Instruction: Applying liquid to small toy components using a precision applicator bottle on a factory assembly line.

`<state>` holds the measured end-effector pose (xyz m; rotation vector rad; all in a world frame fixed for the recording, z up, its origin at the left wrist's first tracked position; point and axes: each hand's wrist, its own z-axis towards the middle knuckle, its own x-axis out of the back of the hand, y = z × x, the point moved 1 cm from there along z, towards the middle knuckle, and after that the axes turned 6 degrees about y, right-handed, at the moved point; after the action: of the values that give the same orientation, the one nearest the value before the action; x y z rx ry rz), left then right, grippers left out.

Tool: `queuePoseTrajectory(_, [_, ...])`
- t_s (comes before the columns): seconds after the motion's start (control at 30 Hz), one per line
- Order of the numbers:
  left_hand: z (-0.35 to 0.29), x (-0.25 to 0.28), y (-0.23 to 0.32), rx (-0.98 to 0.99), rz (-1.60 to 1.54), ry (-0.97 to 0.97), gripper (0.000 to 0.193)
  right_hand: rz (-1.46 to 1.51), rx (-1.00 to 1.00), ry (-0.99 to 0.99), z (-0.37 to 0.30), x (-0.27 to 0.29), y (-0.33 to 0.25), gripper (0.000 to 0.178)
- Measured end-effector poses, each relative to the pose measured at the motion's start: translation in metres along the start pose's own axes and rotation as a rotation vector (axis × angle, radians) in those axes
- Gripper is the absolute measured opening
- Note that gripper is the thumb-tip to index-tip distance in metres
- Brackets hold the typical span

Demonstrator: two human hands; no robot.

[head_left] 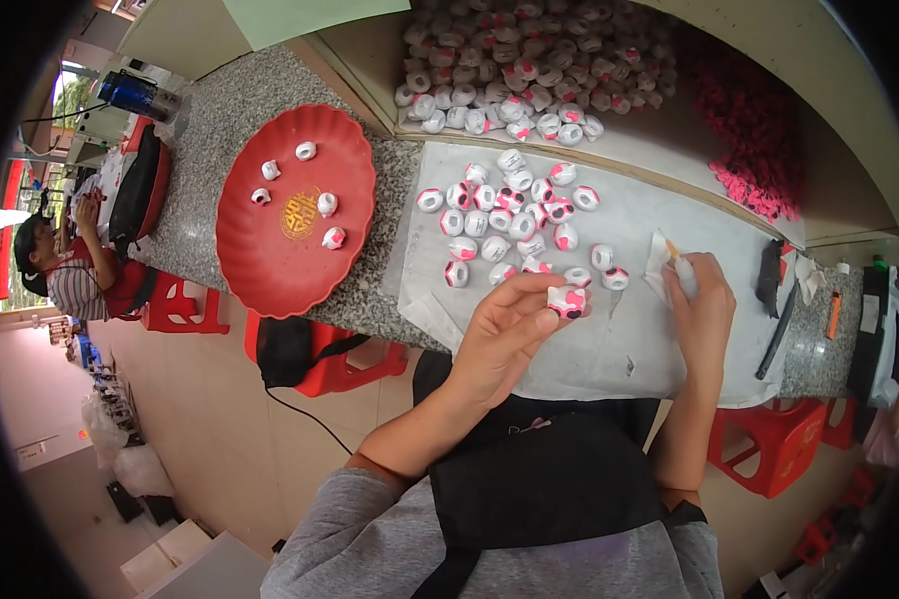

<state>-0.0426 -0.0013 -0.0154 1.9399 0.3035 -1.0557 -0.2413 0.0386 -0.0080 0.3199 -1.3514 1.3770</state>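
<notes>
Between the thumb and fingers of my left hand (504,339) is a small white figurine piece (565,299) with pink and black patches, raised above the paper. My right hand (704,304) is closed round a small whitish squeeze bottle (685,277) with an orange-yellow tip, partly hidden by the fingers. The tip is close to a crumpled white tissue (657,256); I cannot tell whether they touch. Several similar white, pink and black pieces (522,225) lie in a loose group beyond my left hand, on a white paper sheet (579,364).
A red scalloped tray (245,215) at left holds several white pieces. A shelf behind bears heaps of white pieces (549,75) and pink pieces (754,160). An orange-handled tool (833,314) lies at right. Red stools (769,449) stand below the granite worktop (395,205). Another person (75,270) sits far left.
</notes>
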Motion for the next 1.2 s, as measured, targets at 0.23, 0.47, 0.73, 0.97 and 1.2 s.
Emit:
queuePoseTrajectory(0.23, [0.0,-0.006,-0.006,-0.119,0.134,0.034,0.027,1.039,-0.364,-0.132,-0.018,0.016,-0.034,0.013])
queuePoseTrajectory(0.47, [-0.002,-0.006,-0.005,-0.281,0.214,-0.106,0.026,1.297,-0.451,-0.309,-0.027,-0.003,-0.06,0.016])
queuePoseTrajectory(0.73, [0.004,-0.012,-0.004,0.023,-0.037,-0.157,0.026,0.575,-0.306,-0.108,-0.014,0.049,-0.01,0.024])
queuePoseTrajectory(0.97, [-0.001,-0.022,-0.011,-0.058,0.212,-0.145,0.024,1.043,-0.238,-0.352,-0.029,0.025,-0.05,0.029])
queuePoseTrajectory(1.2, [0.001,-0.015,-0.013,-0.187,0.346,-0.251,0.022,1.189,-0.276,-0.37,-0.034,0.014,-0.048,0.028])
